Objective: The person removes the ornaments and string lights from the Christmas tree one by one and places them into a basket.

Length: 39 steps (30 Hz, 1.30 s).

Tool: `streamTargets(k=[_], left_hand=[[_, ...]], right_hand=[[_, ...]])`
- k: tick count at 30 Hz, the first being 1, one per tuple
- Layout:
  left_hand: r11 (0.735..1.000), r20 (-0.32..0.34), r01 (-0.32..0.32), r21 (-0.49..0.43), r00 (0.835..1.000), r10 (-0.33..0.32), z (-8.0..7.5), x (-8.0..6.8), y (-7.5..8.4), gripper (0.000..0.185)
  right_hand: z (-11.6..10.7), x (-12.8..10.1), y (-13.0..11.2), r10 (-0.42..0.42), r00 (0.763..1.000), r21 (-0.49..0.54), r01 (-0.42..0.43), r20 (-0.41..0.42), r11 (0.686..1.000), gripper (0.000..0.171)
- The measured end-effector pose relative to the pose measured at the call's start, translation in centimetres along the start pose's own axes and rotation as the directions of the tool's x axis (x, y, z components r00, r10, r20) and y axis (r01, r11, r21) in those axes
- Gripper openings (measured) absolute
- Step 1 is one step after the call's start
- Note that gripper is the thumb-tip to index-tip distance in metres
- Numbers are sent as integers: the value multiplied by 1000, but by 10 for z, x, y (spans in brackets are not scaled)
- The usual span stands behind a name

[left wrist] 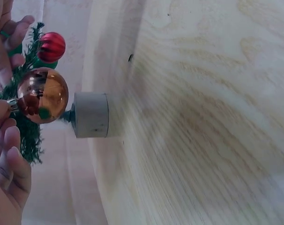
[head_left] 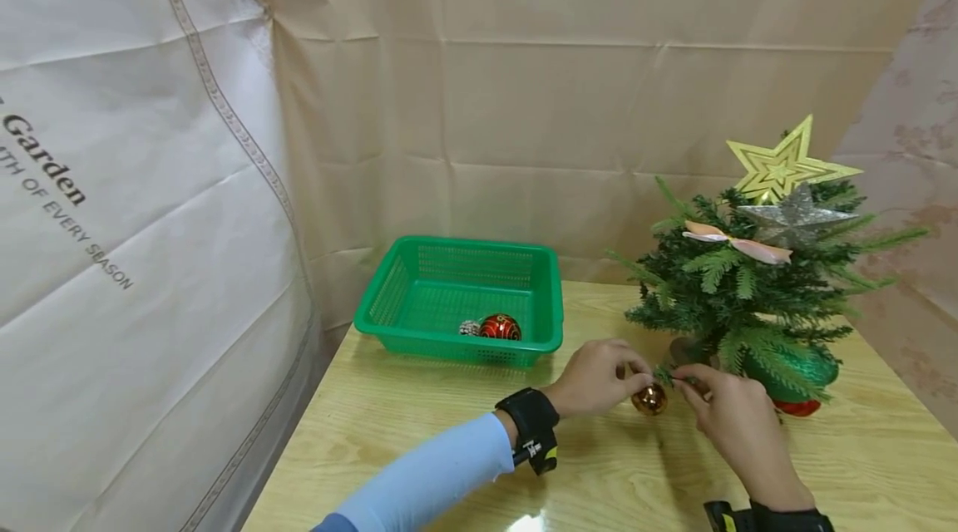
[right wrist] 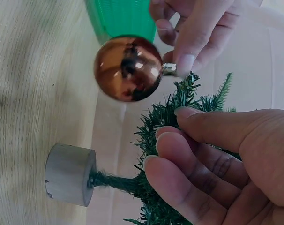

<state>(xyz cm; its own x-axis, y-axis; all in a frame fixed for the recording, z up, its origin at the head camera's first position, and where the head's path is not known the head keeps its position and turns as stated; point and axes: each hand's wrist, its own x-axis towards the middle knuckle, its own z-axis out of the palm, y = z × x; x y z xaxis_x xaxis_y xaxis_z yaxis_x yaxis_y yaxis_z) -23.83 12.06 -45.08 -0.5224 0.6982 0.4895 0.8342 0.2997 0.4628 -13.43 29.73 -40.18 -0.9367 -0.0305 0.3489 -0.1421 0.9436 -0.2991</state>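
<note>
At the lower right of the head view, a shiny copper Christmas bauble (head_left: 649, 401) is pinched by its silver cap (right wrist: 170, 69) between finger and thumb of the left hand (head_left: 600, 380). Just beside it, a branch tip (head_left: 663, 375) of the artificial Christmas tree (head_left: 699, 287) is pinched between thumb and forefinger of the right hand (head_left: 739, 424).

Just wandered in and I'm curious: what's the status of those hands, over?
Left hand pinches copper bauble by its cap. Right hand holds green branch. No obstacle visible between bauble and branch.
</note>
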Motion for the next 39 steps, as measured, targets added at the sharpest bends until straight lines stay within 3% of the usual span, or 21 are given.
streamTargets(k=[6, 15, 21, 30, 34, 39], left_hand=[[996, -6, -8, -94, 1000, 8, -9, -4, -4, 11], [993, 22, -56, -99, 998, 59, -16, -5, -4, 12], [991, 4, -83, -108, 996, 84, -23, -7, -4, 11], [992, -65, -71, -108, 996, 64, -36, -10, -15, 14], [991, -112, -53, -120, 993, 39, -45, -14, -20, 15], [989, -171, 11, -149, 985, -37, -56, -20, -29, 16]], right_hand=[[2, 0, 0, 9, 1000, -2, -9, 10, 1000, 17], [5, 0, 0, 19, 1000, 4, -19, 6, 1000, 16], [7, -1, -1, 21, 1000, 6, -21, 11, 1000, 17], [11, 0, -10, -38, 984, -57, 28, -174, 998, 25], [15, 1, -16, -36, 967, -12, 34, -252, 999, 34], [24, 4, -25, -49, 948, 38, 64, -315, 997, 46]])
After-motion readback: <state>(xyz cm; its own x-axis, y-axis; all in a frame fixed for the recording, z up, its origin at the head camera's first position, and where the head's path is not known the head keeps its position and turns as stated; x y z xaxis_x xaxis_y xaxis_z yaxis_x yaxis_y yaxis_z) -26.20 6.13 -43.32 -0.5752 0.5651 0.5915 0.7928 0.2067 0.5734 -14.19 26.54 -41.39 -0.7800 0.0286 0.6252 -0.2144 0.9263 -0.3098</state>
